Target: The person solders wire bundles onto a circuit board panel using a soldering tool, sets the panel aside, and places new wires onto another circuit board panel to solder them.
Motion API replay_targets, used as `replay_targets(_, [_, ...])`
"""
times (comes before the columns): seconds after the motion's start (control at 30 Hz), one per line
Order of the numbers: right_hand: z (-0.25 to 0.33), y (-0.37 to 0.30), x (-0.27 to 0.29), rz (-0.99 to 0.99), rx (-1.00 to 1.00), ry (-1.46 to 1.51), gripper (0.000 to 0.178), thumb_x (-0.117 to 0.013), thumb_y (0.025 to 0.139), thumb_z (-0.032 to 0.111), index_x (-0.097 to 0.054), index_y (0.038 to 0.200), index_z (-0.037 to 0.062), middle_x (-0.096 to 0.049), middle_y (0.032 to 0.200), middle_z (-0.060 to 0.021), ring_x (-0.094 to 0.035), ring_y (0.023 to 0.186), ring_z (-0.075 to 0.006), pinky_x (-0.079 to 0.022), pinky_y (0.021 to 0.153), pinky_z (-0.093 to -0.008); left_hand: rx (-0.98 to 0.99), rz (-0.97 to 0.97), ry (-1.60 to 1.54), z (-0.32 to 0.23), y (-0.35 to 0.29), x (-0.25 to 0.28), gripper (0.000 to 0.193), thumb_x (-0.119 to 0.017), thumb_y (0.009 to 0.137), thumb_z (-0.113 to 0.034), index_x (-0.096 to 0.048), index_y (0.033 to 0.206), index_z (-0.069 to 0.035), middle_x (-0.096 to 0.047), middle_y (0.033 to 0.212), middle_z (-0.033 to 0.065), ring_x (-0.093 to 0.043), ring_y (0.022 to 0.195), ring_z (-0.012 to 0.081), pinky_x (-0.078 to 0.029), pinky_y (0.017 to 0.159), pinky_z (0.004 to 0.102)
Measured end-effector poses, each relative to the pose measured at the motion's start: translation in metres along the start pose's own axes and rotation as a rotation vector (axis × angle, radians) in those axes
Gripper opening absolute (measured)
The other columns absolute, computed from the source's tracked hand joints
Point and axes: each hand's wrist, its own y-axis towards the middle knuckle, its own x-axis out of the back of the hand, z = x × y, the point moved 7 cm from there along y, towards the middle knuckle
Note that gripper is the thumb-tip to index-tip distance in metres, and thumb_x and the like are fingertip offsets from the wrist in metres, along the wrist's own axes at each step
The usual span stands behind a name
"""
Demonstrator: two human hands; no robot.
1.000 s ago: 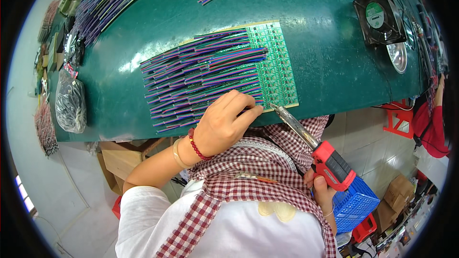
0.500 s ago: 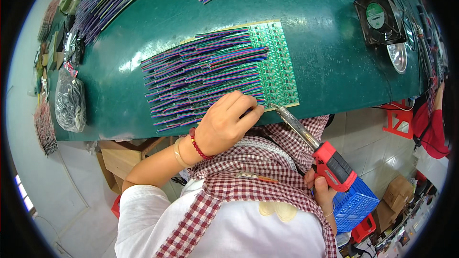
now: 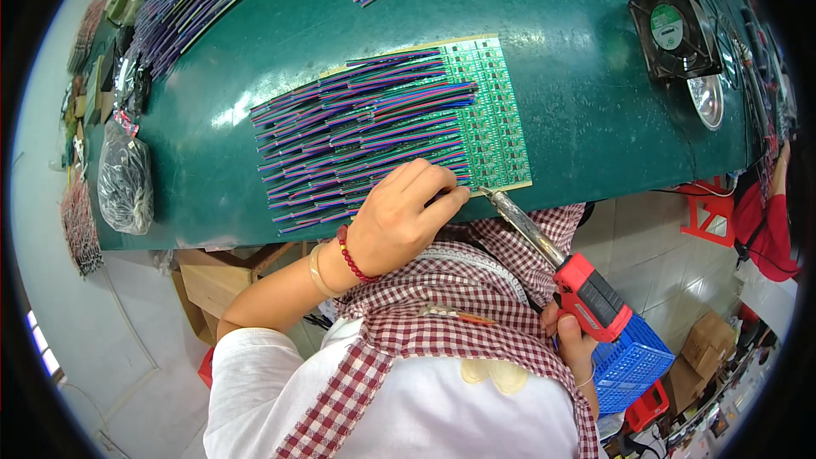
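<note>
Green circuit panel (image 3: pixel 496 123), one, adjoins left hand (image 3: pixel 398 211), pinched, contents hidden; right hand (image 3: pixel 573 338) grips one soldering iron (image 3: pixel 590 293).

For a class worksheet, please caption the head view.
Right hand holds a soldering iron, its tip near the left hand and green circuit panel.

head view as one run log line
left hand: at near edge of circuit board panel, grip unclear; right hand: holds soldering iron, tip beside left hand; ribbon cables: across panel
</note>
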Motion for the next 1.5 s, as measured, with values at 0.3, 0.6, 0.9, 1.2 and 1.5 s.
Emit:
replay_targets(0.3, [-0.001, 0.004, -0.005, 0.047, -0.079, 0.045, 0.019, -0.064, 0.087, 0.014, -0.059, 0.087, -0.004, -0.059, 0.071, -0.0076, -0.054, 0.061, -0.0134, -0.044, 0.055, -0.0271, 0.003, -0.009, 0.002, 0.0, 0.0, 0.0, 0.025, -0.068, 0.064, 0.004, -0.066, 0.089, 0.0, -0.056, 0.083, 0.0096, -0.056, 0.071, 0.0238, -0.047, 0.06, 0.0339])
replay_targets(0.6, [-0.001, 0.0, -0.002, -0.001, -0.049, 0.07, 0.018, -0.063, 0.087, 0.013, -0.058, 0.09, -0.0042, -0.059, 0.074, -0.0085, -0.053, 0.061, -0.014, -0.045, 0.056, -0.0285, -0.002, -0.003, 0.01, -0.001, 0.0, 0.0, 0.026, -0.067, 0.064, 0.003, -0.067, 0.09, 0.0, -0.056, 0.084, 0.0098, -0.056, 0.071, 0.024, -0.047, 0.061, 0.0341])
replay_targets(0.9, [0.002, 0.0, -0.004, -0.009, -0.071, 0.174, 0.016, -0.063, 0.088, 0.011, -0.057, 0.091, -0.0033, -0.057, 0.074, -0.0079, -0.053, 0.063, -0.014, -0.044, 0.056, -0.0281, -0.032, 0.028, 0.051, -0.003, -0.001, -0.002, 0.025, -0.065, 0.066, 0.001, -0.066, 0.091, 0.001, -0.056, 0.084, 0.0103, -0.056, 0.072, 0.024, -0.047, 0.061, 0.0342])
replay_targets(1.2, [0.004, 0.005, -0.007, 0.024, -0.072, 0.036, 0.021, -0.063, 0.088, 0.017, -0.058, 0.086, -0.0035, -0.057, 0.069, -0.0076, -0.053, 0.061, -0.015, -0.044, 0.055, -0.0288, -0.026, 0.02, 0.038, -0.003, 0.0, -0.002, 0.025, -0.064, 0.066, -0.001, -0.067, 0.091, 0.001, -0.056, 0.084, 0.0099, -0.056, 0.072, 0.0238, -0.047, 0.062, 0.0341])
replay_targets(1.5, [0.01, 0.006, -0.003, -0.053, -0.038, 0.16, 0.04, -0.061, 0.091, 0.03, -0.054, 0.109, -0.0049, -0.057, 0.069, -0.0082, -0.05, 0.057, -0.0123, -0.042, 0.051, -0.0258, -0.022, 0.041, 0.06, -0.004, 0.0, -0.002, 0.025, -0.063, 0.067, -0.002, -0.066, 0.091, 0.001, -0.056, 0.085, 0.0097, -0.056, 0.073, 0.0237, -0.048, 0.063, 0.0345])
